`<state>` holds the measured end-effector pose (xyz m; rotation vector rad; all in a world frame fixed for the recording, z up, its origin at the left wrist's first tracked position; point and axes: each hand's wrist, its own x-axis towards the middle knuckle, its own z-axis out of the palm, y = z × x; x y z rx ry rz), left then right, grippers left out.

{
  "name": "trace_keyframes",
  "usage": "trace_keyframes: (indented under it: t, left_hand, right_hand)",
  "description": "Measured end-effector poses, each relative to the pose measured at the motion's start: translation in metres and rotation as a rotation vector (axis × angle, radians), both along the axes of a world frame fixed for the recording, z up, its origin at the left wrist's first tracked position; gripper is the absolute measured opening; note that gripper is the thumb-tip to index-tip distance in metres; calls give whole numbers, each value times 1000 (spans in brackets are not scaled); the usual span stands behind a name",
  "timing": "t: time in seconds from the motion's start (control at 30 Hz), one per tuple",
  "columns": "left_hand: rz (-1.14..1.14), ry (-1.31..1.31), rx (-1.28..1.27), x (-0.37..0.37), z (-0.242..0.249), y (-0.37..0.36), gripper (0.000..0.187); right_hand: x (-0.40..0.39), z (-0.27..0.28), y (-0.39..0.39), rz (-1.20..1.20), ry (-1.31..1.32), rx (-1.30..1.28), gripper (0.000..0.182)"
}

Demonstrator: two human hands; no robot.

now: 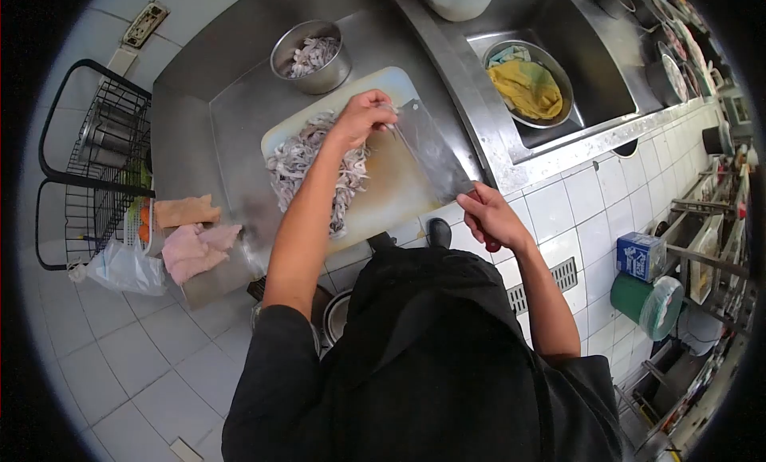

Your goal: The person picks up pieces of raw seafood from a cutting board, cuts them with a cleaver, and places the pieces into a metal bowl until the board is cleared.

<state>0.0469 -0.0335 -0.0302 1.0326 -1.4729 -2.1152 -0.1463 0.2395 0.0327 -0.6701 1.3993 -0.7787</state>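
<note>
My right hand (488, 216) grips the dark red handle of a cleaver (431, 152), whose broad blade reaches over the right side of the cutting board (399, 183). Close to the blade's far end, my left hand (363, 120) pinches a small whitish piece of squid (389, 111). Under and beside the left forearm lies a pile of greyish-white squid tentacles (302, 165), partly hidden by the arm. Behind the board stands a steel pot (325, 77) holding more tentacle pieces.
Right of the counter, a sink (586, 71) contains a steel bowl (568, 103) with yellow and pale cloths. A white container (455, 5) stands above it. Pink cloth (199, 253), brown cloth (187, 211) and a black wire rack (96, 167) are at left.
</note>
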Motion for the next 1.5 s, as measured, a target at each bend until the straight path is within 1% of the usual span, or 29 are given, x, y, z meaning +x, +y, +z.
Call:
trace_keyframes:
  t: [0.07, 0.13, 0.2, 0.3, 0.4, 0.5, 0.53, 0.57, 0.6, 0.63, 0.73, 0.77, 0.83, 0.9, 0.97, 1.03, 1.1, 1.2, 1.3, 1.33, 1.4, 1.43, 1.47, 1.5]
  left_hand:
    - [38, 11, -48, 11, 17, -18, 20]
    - [99, 36, -174, 22, 29, -46, 18]
    - [147, 56, -278, 35, 47, -76, 15]
    - [210, -61, -549, 54, 72, -122, 19]
    - [255, -79, -566, 56, 84, -155, 44]
    - [0, -637, -790, 59, 106, -159, 64]
    - [16, -604, -859, 65, 87, -176, 65]
    - [30, -571, -930, 71, 55, -202, 65]
    - [42, -538, -1002, 78, 38, -214, 66]
    - [72, -657, -963, 68, 73, -173, 53]
    - [-13, -631, -811, 83, 79, -139, 39]
    - [9, -585, -933, 94, 76, -119, 30]
    - [58, -561, -863, 117, 73, -80, 26]
    - [172, -525, -759, 150, 62, -41, 20]
    - [377, -588, -628, 179, 48, 9, 17]
    - [591, -552, -568, 203, 18, 62, 16]
    - [641, -723, -497, 218, -8, 112, 27]
    - [798, -903, -561, 211, -41, 166, 43]
    - [951, -627, -414, 198, -83, 181, 43]
    - [987, -660, -427, 191, -87, 182, 43]
    - [1051, -725, -462, 180, -90, 176, 42]
    - [1123, -574, -364, 178, -89, 173, 39]
    - [1135, -542, -325, 179, -88, 173, 37]
    - [1141, -511, -285, 176, -70, 173, 36]
  right_hand:
    - [-1, 5, 3, -8, 69, 36, 25]
    - [2, 21, 5, -22, 144, 114, 24]
    - [6, 8, 13, -48, 223, 105, 25]
    - [15, -6, 23, -84, 301, 137, 25]
    - [18, -34, 35, -140, 244, 87, 22]
    - [26, -26, 32, -147, 249, 121, 19]
    - [27, -26, 30, -145, 256, 126, 19]
    - [28, -29, 29, -170, 246, 131, 19]
    - [27, -33, 29, -160, 241, 122, 19]
    - [25, -38, 30, -153, 237, 111, 19]
    - [24, -38, 30, -136, 245, 85, 19]
    - [23, -40, 30, -129, 257, 76, 19]
    - [19, -52, 33, -121, 265, 71, 19]
    - [15, -58, 36, -90, 323, 53, 20]
    - [14, -62, 38, -67, 381, 34, 21]
    - [12, -68, 39, -58, 385, 16, 22]
    - [11, -68, 37, -47, 401, 17, 23]
    - [10, -62, 35, -9, 436, 37, 24]
    - [4, -61, 34, 49, 458, 30, 24]
    - [2, -60, 33, 62, 469, 32, 25]
    - [1, -56, 31, 86, 492, 27, 25]
    - [0, -54, 30, 94, 505, 24, 25]
    - [-1, -53, 30, 97, 519, 22, 25]
    - [-3, -53, 31, 101, 520, 17, 26]
